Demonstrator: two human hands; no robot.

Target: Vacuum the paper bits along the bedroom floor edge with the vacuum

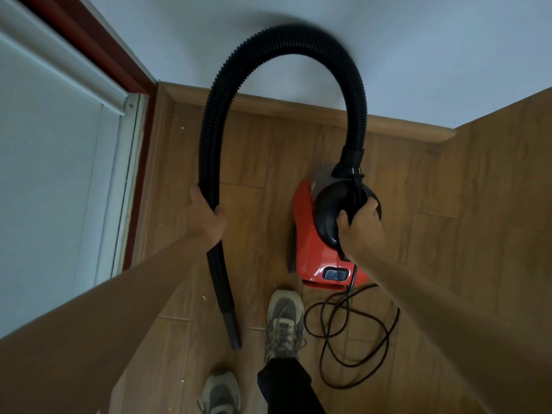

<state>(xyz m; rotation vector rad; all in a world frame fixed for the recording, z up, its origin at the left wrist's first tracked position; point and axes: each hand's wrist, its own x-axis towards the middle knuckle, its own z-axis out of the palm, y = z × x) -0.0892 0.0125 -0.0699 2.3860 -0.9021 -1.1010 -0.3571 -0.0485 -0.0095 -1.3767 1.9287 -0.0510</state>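
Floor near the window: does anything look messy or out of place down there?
Yes. Small pale paper bits lie scattered on the wooden floor along the window-side edge. The black power cord behind the red vacuum also lies in loose, tangled loops right beside the person's shoe, where it might snag a foot.

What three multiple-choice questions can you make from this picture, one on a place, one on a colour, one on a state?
1. Where does the power cord lie?
A. looped on the floor by the shoe
B. hung on the wall
C. on the window ledge

2. What colour is the vacuum body?
A. blue
B. red
C. green

3. What is the left hand doing?
A. hanging free
B. pressing the wall
C. gripping the hose

1 A, its loops rest on the boards beside the shoe; 2 B, the shell under the black top is red; 3 C, its fingers wrap the ribbed hose.
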